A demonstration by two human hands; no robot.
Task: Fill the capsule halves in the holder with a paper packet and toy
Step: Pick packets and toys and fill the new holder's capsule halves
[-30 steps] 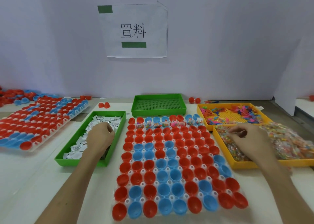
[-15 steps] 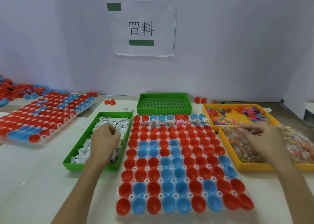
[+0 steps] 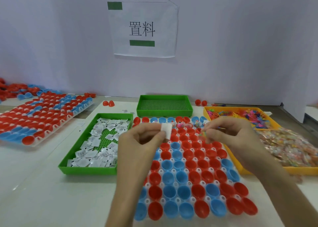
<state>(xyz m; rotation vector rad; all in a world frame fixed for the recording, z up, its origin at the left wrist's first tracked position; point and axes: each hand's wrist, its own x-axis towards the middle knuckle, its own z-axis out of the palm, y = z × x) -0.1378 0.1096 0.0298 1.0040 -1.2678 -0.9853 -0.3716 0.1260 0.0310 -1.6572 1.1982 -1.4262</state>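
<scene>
At the far left, a pile of loose shells [image 3: 10,89], red and blue, is cut off by the frame edge. Beside it, a second holder [image 3: 43,116] loaded with capsule halves lies on the desk [image 3: 34,192]. A green tray [image 3: 89,170] holds white paper packets [image 3: 96,151]; their print is too small to read.

The left grip [image 3: 137,140] hovers above the left columns of the holder [image 3: 174,170] and hides them. Its thumb and forefinger are clamped on one paper packet [image 3: 166,130], held upright over the far rows.

The holder sits at centre with red and blue capsule halves [image 3: 197,163] facing up. Its farthest row carries contents, which are blurred and partly hidden by both grips. Behind it stands an empty green tray [image 3: 164,109].

The right grip [image 3: 230,133] is raised over the far right rows. Its fingertips are pinched together on a small multicoloured toy [image 3: 203,134], which is blurred and mostly covered.

At the right, the far yellow tray [image 3: 206,110] holds loose coloured pieces. The near yellow tray [image 3: 292,170], cut off by the frame edge, holds clear-bagged toys [image 3: 289,147].
</scene>
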